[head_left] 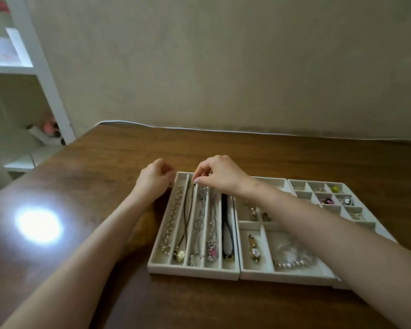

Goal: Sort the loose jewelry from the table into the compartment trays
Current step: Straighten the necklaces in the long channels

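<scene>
Three cream compartment trays stand side by side on the wooden table. The left tray [192,271] has long slots holding a pearl chain [171,222], a dark cord necklace with a sunburst pendant [180,254], silver chains [199,224], a pink pendant [212,251] and a black-and-white piece [227,229]. My right hand [220,175] pinches the top end of the dark cord necklace at the tray's far edge. My left hand [153,179] rests curled against the tray's far left corner, holding nothing that I can see.
The middle tray [252,274] holds a gold flower piece [254,250], a pearl bracelet [291,263] and small earrings. The right grid tray [294,184] holds small earrings and rings. A white shelf unit [45,74] stands at left. A lamp glare [39,225] lies on the table.
</scene>
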A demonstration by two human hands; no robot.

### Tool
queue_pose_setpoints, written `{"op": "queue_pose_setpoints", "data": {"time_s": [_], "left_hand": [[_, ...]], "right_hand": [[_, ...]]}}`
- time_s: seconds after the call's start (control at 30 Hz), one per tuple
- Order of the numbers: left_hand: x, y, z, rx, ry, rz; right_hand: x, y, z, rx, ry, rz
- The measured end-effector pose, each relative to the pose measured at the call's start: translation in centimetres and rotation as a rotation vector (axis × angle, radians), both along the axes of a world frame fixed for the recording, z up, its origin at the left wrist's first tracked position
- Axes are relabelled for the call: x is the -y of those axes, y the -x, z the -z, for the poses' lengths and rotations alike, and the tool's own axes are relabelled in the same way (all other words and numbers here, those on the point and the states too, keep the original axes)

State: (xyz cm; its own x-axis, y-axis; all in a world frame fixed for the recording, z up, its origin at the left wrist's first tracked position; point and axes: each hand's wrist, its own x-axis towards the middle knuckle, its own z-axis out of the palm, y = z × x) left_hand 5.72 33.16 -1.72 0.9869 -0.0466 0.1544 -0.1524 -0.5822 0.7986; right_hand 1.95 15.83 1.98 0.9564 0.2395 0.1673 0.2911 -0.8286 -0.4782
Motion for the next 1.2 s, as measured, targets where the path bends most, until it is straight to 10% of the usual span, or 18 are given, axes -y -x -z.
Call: {"op": "queue_pose_setpoints", "data": {"time_s": [0.5, 1.2], "left_hand": [[-0.6, 0.7, -1.1, -0.108, 0.118, -0.06], [-1.1, 2.3, -2.9, -0.148, 0.269, 0.15]], "right_hand": [[-5.8, -4.0, -1.1, -0.198, 0.39, 0.067], [-2.6, -2.9, -1.2, -0.434, -0.72, 0.039]]}}
